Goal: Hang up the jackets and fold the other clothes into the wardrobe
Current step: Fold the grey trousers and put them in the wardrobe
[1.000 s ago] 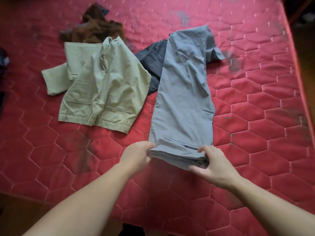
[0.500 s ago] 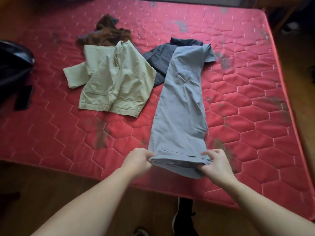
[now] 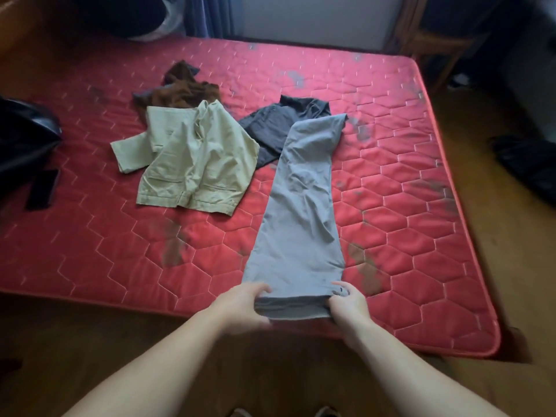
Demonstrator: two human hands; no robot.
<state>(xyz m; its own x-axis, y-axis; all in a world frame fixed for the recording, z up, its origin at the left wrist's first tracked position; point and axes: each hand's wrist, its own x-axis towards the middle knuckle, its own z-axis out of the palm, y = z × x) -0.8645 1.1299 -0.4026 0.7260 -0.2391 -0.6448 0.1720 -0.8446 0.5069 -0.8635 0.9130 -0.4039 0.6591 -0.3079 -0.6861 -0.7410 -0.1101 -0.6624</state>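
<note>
The person stands at the near edge of a red mattress point(image 3: 391, 224) and holds the near end of the grey trousers point(image 3: 301, 200), one hand at each corner. The left hand point(image 3: 240, 305) has its grip closed on the left corner, thumb on top and fingers curled beneath the folded hem. The right hand point(image 3: 349, 305) has its grip closed on the right corner in the same way. The trousers lie folded lengthwise, a long strip running from the hands at 6 o'clock up toward 12 o'clock, the far end resting across a dark garment point(image 3: 270, 124).

At 10 o'clock from the trousers lie beige shorts point(image 3: 192, 164), spread flat and apart from the grey strip. Just beyond the shorts, touching their far edge, sits a crumpled brown garment point(image 3: 183, 91). A black bag point(image 3: 21, 136) rests at the left edge of the mattress, at 9 o'clock; what it holds cannot be told. No clothes sit in any container in view, and the wardrobe does not show.

Compared with half a second ago, the near end of the trousers has come closer to the mattress edge, and the strip lies straighter and smoother. Both hands keep their hold on the same corners. The view now takes in the whole mattress, the far wall and more of the wooden floor point(image 3: 511, 266) at 3 o'clock. The shorts and the two other garments have stayed where they were.
</note>
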